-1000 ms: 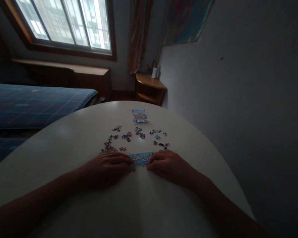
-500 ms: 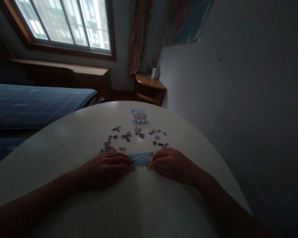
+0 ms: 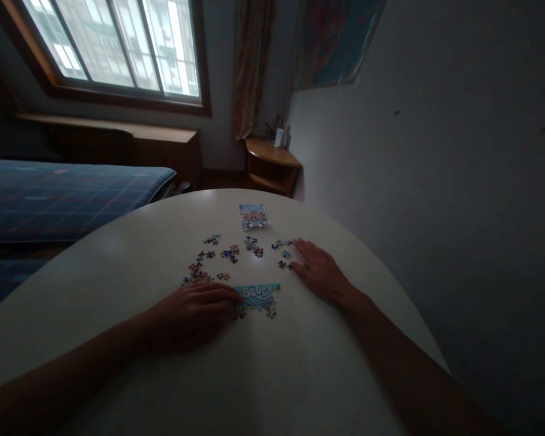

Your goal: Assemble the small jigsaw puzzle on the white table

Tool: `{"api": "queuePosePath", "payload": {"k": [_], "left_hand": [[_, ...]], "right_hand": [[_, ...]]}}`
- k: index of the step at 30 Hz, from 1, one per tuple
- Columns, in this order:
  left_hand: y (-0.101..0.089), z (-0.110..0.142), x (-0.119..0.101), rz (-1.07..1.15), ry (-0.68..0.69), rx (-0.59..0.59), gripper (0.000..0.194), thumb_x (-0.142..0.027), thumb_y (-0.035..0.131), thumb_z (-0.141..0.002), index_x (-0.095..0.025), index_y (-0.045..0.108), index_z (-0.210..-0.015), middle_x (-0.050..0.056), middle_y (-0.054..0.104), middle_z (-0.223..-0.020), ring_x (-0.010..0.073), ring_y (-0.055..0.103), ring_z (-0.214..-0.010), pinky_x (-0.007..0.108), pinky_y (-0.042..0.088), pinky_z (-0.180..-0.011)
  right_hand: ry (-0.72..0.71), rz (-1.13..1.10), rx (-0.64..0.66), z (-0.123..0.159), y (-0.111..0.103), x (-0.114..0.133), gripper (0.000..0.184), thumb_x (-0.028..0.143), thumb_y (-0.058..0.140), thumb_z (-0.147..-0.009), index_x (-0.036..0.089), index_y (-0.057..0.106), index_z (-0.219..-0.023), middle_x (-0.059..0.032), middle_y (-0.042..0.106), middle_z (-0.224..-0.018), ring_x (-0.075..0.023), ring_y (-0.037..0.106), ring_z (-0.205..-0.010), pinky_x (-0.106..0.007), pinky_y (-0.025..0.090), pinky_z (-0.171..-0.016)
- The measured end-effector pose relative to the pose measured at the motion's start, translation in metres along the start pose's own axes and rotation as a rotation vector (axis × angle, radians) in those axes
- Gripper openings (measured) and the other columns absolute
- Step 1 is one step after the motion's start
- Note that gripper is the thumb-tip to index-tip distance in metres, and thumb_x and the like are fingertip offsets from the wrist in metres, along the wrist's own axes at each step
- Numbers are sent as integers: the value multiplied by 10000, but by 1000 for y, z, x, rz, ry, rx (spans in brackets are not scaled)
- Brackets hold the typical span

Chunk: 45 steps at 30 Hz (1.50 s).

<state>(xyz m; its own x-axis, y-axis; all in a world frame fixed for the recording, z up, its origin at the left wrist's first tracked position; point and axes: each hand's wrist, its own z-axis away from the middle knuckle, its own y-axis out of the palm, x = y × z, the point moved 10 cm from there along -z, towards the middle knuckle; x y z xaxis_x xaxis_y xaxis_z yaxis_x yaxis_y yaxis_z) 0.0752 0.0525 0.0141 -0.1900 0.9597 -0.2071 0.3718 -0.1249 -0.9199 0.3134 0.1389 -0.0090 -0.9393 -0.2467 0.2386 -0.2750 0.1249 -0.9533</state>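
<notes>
A partly joined jigsaw puzzle (image 3: 258, 295), light blue with white lettering, lies flat on the white table. My left hand (image 3: 204, 312) rests at its left edge, fingers stretched out together and fingertips touching it. My right hand (image 3: 317, 267) is up and to the right, over the right-hand group of loose pieces, its thumb and fingers spread apart. Loose puzzle pieces (image 3: 285, 254) lie just left of its fingertips; some are hidden under the hand. More jigsaw pieces (image 3: 197, 274) are heaped beyond my left hand, and further clusters (image 3: 231, 253) lie between.
A small printed picture packet (image 3: 254, 217) lies near the far side of the round white table (image 3: 154, 248). Past the table stand a bed with a plaid mattress (image 3: 72, 194) at left and a wooden corner shelf (image 3: 272, 152). A wall rises at right.
My right hand has left the right edge of the joined puzzle and moved up and right to the loose pieces, its fingers opening. My left hand stays at the left edge.
</notes>
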Motion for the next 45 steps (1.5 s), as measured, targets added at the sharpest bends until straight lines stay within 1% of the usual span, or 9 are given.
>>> {"api": "queuePosePath", "payload": {"k": [4,7,12,19,23,29,35,40,45], "left_hand": [[0,-2,0,29,-13,-11,251,-144,521,-908,-210,613,-1132,90,639,-1280,217,592,-1194,385,504,-1033],[-1,-3,-1,17,-6,-19,239,-141,516,-911,-205,610,-1121,95,644,-1265,216,594,-1186,379,515,-1013],[-3,-3,-1,7,-2,-26,230,-134,513,-916,-205,608,-1113,92,648,-1258,209,601,-1176,382,509,-1022],[-2,-1,-1,4,-8,-19,256,-134,524,-910,-201,612,-1140,100,639,-1285,225,599,-1193,399,501,-1036],[-4,-1,-2,6,-10,-22,266,-130,516,-906,-204,617,-1141,95,651,-1273,216,603,-1188,382,496,-1046],[-3,0,-2,-3,-1,-17,288,-133,524,-901,-204,609,-1167,95,647,-1282,217,601,-1196,377,496,-1046],[-5,-1,-3,-25,13,-23,277,-129,490,-917,-200,607,-1158,90,652,-1273,216,602,-1192,382,507,-1034],[1,1,-1,-19,9,0,288,-142,509,-919,-208,598,-1185,91,635,-1300,218,589,-1208,386,504,-1037],[0,2,-1,-10,4,0,257,-126,495,-918,-210,594,-1140,84,645,-1264,211,582,-1194,384,491,-1044]], "right_hand": [[-36,34,80,-6,9,13,666,593,317,-988,242,268,-1552,-83,265,-1612,-325,258,-1472,-532,246,-1180],[-69,46,116,-9,11,21,637,591,330,-985,297,281,-1548,-58,266,-1615,-354,231,-1476,-558,229,-1175],[-109,59,130,-17,15,32,593,520,403,-983,327,309,-1536,-93,278,-1609,-384,231,-1470,-597,238,-1149],[-282,-96,44,-17,3,53,492,429,513,-948,213,541,-1388,-128,478,-1487,-276,401,-1397,-490,322,-1150],[-333,-222,31,-4,-6,56,379,355,558,-934,210,625,-1277,-129,547,-1414,-247,482,-1333,-474,393,-1114],[-375,-310,89,15,-13,60,277,279,576,-938,243,678,-1193,-109,601,-1341,-218,555,-1249,-437,455,-1060],[-288,-241,120,13,-18,42,488,297,643,-882,205,558,-1353,-141,580,-1353,-261,538,-1251,-477,438,-1065],[-261,-192,102,7,-18,26,273,264,587,-924,199,684,-1170,-120,648,-1200,-233,596,-1114,-424,477,-988],[-233,-151,70,4,-18,19,245,212,533,-951,209,716,-1114,-97,672,-1120,-205,617,-1020,-378,490,-942]]}}
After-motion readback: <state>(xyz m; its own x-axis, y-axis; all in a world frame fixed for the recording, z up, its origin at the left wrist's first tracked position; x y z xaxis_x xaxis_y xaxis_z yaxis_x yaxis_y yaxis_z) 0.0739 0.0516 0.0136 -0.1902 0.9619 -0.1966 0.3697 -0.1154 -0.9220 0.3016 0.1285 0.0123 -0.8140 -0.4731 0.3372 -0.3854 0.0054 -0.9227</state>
